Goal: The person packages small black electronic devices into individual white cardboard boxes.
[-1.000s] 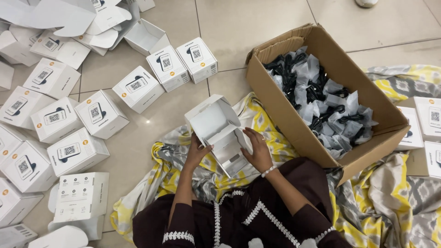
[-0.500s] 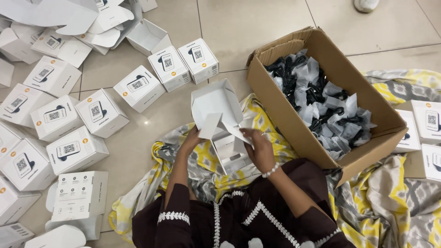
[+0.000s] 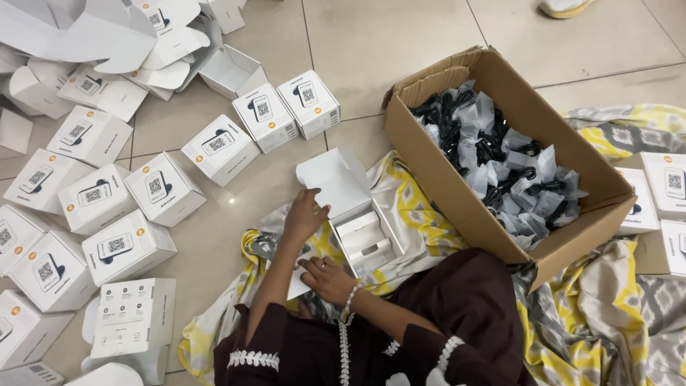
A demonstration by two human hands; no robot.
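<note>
An open small box [image 3: 357,214] lies on the cloth [image 3: 414,207] in front of the person, lid toward the far left. The left hand [image 3: 304,214] rests against its left side; the right hand [image 3: 329,279] sits just nearer. A large carton [image 3: 457,193] full of bagged cables [image 3: 500,164] stands to the right. Closed small boxes [image 3: 107,214] spread over the floor [image 3: 371,43] to the left.

Dark maroon sleeves with white embroidered cuffs reach to the forearms. The right hand [image 3: 327,277] wears a ring and a white beaded bracelet [image 3: 349,300].

Likely a packing room: tiled floor [image 3: 386,43] strewn with white boxes [image 3: 128,246].
</note>
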